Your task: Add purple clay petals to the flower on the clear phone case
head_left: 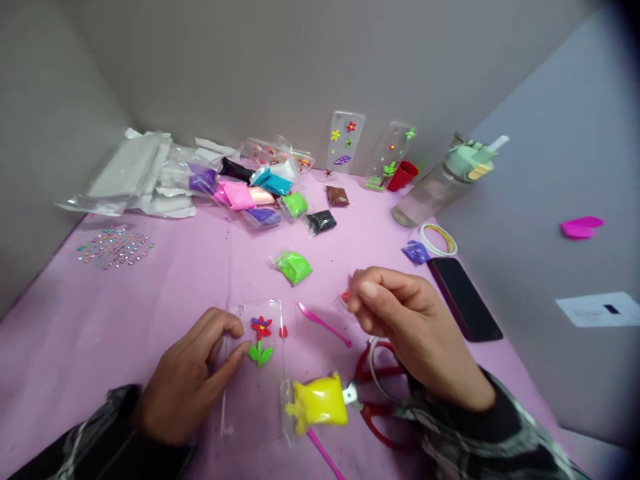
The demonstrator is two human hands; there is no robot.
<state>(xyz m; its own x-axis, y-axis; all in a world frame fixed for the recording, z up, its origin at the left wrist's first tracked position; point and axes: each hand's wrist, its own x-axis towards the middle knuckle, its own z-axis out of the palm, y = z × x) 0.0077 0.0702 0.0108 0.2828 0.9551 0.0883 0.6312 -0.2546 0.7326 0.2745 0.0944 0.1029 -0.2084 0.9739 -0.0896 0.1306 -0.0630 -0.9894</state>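
**Our left hand [187,377] resting on a clear phone case [253,400] while our right hand [400,320] hovers beside it**

We are curving our left fingers loosely and touching their tips to the left side of the case, without closing them around it. The case is lying flat on the pink surface [90,333], just in front of us. A clay flower [261,340] with red petals, a blue centre and green leaves is sitting on it, and a small red clay bit [283,331] is lying by its right edge.

We are holding our right hand above the surface, with the thumb and fingers drawn narrowly together. We cannot tell whether they are pinching anything. A small bag with red clay [344,298] is showing just under the fingertips.

We are keeping a pink plastic tool [323,323] between the case and our right hand. Red-handled scissors [375,360] are lying under our right wrist, their blades touching a bag of yellow clay [317,402]. A bag of green clay [294,267] is lying farther ahead, with more clay bags [240,197] heaped behind it. Two decorated clear cases [345,141] are standing against the back wall, near a red cup [403,175] and a water bottle [433,190].
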